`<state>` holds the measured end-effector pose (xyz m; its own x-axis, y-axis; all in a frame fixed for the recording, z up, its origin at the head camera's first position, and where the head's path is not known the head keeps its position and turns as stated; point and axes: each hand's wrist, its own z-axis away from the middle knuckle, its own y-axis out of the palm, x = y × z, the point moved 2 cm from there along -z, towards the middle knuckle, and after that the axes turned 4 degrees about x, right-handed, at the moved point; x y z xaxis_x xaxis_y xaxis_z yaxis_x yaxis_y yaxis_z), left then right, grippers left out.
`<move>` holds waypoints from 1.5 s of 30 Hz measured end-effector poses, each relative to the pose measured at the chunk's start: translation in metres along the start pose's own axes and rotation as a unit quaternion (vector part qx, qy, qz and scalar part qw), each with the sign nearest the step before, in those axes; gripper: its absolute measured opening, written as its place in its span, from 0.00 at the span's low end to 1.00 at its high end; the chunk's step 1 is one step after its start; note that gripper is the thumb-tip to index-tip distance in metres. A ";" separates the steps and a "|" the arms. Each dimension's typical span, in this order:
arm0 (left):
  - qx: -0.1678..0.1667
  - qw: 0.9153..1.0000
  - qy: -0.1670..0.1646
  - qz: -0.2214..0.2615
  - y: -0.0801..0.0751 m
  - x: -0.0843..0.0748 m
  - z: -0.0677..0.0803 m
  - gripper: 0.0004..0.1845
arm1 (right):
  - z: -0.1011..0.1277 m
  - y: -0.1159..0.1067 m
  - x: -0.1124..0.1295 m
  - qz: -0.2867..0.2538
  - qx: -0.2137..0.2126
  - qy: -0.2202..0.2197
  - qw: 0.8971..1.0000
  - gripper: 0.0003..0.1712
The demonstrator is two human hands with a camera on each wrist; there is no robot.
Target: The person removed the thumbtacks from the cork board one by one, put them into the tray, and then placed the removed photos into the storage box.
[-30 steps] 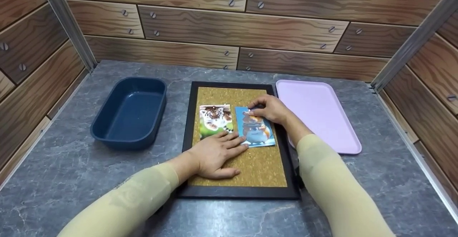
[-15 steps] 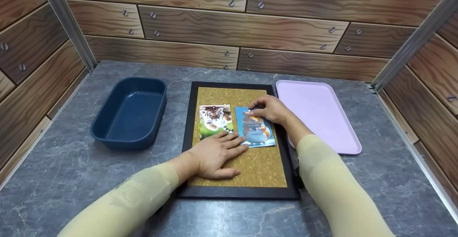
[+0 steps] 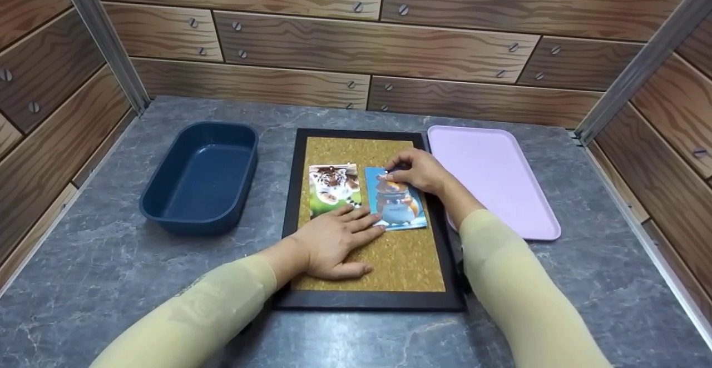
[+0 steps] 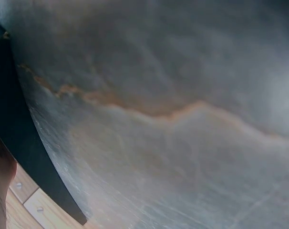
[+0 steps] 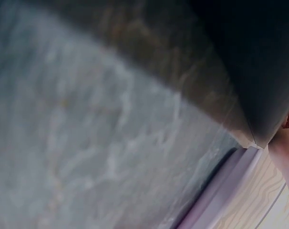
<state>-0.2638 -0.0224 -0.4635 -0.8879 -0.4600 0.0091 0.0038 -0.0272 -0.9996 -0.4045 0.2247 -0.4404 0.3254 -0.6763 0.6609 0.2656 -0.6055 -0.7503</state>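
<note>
The left hand (image 3: 332,242) lies flat, fingers straight, pressing the hamster picture's (image 3: 396,201) lower corner on the cork board (image 3: 406,259). The right hand (image 3: 420,170) pinches a pin at its top edge. The picture's long axis runs away from the person, slightly tilted.

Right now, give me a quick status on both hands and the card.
Left hand flat on cork board, fingertips on blue card. Right hand pinching at card's top edge. Tiger card beside it, nothing in the way.
</note>
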 end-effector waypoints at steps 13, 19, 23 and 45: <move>0.003 1.000 0.000 -0.005 0.000 0.001 -0.001 0.44 | 0.000 -0.001 0.002 -0.023 0.009 0.011 1.000 0.16; 0.006 1.000 0.001 -0.001 -0.001 0.001 -0.001 0.43 | 0.000 -0.003 0.003 -0.015 0.010 0.011 1.000 0.14; 0.006 1.000 0.001 0.001 -0.001 0.002 -0.001 0.44 | 0.000 -0.003 0.003 -0.011 0.012 0.013 1.000 0.14; 0.001 1.000 -0.003 0.001 0.000 0.000 0.000 0.43 | 0.000 -0.001 -0.001 -0.010 0.006 -0.002 1.000 0.15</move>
<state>-0.2639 -0.0225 -0.4638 -0.8852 -0.4651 0.0064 0.0076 -0.0282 -0.9996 -0.4049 0.2259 -0.4407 0.3237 -0.6620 0.6760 0.2834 -0.6139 -0.7368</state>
